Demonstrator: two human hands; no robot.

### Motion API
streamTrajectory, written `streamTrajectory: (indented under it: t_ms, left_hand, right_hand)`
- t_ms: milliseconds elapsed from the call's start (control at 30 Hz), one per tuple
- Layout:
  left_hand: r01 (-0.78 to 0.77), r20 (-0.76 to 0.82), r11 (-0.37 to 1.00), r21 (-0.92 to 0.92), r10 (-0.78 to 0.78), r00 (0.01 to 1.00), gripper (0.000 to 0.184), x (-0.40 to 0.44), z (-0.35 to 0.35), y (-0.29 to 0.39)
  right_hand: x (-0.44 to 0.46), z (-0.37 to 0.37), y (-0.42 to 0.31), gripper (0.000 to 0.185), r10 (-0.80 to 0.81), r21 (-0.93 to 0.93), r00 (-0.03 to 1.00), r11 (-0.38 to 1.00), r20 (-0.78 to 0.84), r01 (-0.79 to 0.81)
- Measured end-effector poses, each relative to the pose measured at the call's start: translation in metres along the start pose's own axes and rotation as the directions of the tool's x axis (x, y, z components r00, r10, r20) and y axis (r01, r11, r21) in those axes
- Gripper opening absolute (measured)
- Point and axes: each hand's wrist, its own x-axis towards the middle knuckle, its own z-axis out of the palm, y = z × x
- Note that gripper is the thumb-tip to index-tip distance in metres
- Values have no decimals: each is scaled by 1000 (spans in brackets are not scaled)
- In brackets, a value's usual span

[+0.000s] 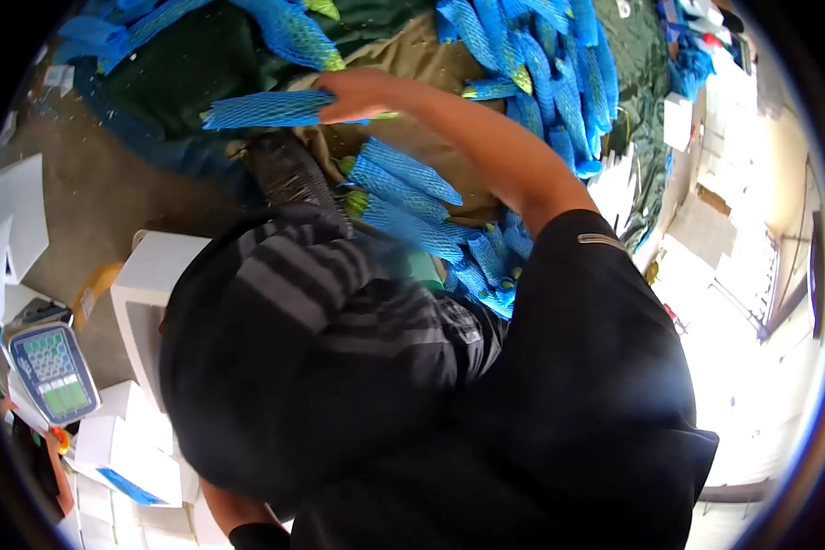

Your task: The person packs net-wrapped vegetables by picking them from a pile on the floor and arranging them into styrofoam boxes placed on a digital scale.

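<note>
My right hand (362, 94) reaches out at the top with its fingers closed around a long green gourd in a blue foam net (270, 109). The netted end points left, and a bit of green shows on the other side of the hand. Below it, several more netted gourds (399, 183) lie side by side on brown cloth, green tips to the left. Another netted gourd (289, 32) lies just above the hand. Only part of my left arm (234, 507) shows at the bottom left; the left hand is hidden.
A large heap of netted gourds (559, 73) lies at the upper right on a dark green sheet (646, 82). White foam boxes (160, 266) and a digital scale display (55, 373) stand at the left. Part of another person's arm (61, 481) appears at the lower left edge.
</note>
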Motion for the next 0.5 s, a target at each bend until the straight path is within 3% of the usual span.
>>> streamTrajectory:
  t_ms: [67,200,267,367,467,500]
  left_hand:
    - [-10,-9,1000,-26,10,1000,79,-4,-3,-2]
    - [-29,-36,997,-67,26,999,79,-16,-13,-3]
    - [-44,-57,995,-84,39,998,79,-21,-19,1]
    - [-58,-82,993,-102,49,995,80,-32,-29,4]
    - [-68,-93,991,-118,57,994,80,-44,-39,10]
    - [-70,-96,990,-122,58,994,80,-47,-44,12]
  right_hand:
    - [-53,5,51,65,69,216,997,974,-15,-64]
    - [-149,54,130,71,248,341,958,921,-145,-187]
    - [-173,124,187,70,114,104,892,992,-437,-76]
    - [-204,201,202,62,287,123,849,958,-444,-259]
    - [-202,230,169,52,431,-37,698,836,-572,-547]
    - [-196,238,156,45,405,66,623,867,-669,-493]
